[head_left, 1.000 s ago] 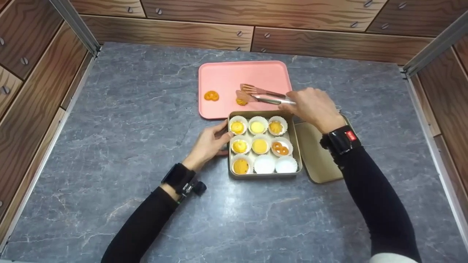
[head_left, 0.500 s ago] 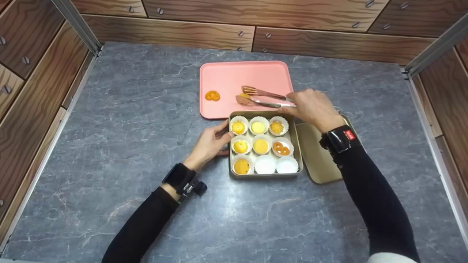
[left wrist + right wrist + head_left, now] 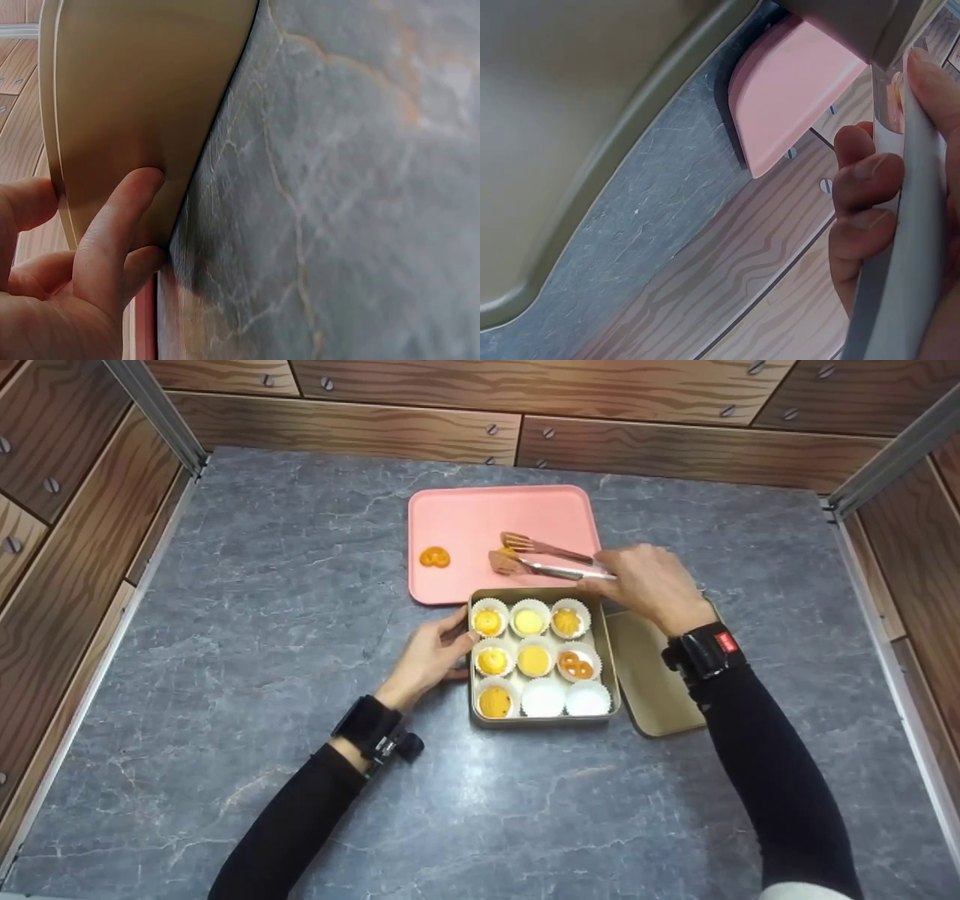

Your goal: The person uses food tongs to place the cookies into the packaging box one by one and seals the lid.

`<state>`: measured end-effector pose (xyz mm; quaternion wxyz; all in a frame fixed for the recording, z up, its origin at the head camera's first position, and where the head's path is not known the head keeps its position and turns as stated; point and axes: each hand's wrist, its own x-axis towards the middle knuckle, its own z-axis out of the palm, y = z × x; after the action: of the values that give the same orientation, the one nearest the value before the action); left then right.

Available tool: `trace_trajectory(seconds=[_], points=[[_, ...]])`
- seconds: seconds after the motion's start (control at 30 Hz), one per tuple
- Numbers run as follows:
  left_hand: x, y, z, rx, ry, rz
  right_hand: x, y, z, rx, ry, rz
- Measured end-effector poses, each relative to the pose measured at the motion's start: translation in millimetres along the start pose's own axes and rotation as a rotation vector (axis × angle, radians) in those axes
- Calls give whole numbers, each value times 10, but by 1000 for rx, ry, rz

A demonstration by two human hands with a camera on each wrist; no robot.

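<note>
Currently, the tin (image 3: pixel 544 721) holds seven filled paper cups (image 3: pixel 496 682) and two bare cups (image 3: pixel 543 697); remaining on the pink tray (image 3: pixel 480 510), one pretzel (image 3: pixel 434 557), one cookie (image 3: pixel 508 551) between tongs (image 3: pixel 562 573) held in the right hand's grip (image 3: pixel 646 585); left hand (image 3: pixel 431 652) touching the tin.

The bench (image 3: pixel 225 660) is showing a smooth blue-grey top, with pale and rusty veins running across it and a bright patch of light shining on its nearer part. A pink tray (image 3: pixel 465 517) is lying flat towards the far side. In front of it, a dull gold box (image 3: pixel 544 722) is standing upright, its far edge overlapping the tray's near edge in the head view; whether the two are touching is hard to tell. Just beside the box, on the right, a matching lid (image 3: pixel 651 679) is lying, partly hidden.
</note>
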<state>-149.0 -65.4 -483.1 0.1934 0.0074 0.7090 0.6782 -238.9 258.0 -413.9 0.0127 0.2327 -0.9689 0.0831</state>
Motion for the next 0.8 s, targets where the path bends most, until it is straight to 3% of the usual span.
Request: trace_trajectory(seconds=[0.43,0.8], points=[[4,-3,2,-5,1,4,-212,29,-85,72,77,5],[6,0,5,-13,4,2,-501,39,-202,76,149,-33]])
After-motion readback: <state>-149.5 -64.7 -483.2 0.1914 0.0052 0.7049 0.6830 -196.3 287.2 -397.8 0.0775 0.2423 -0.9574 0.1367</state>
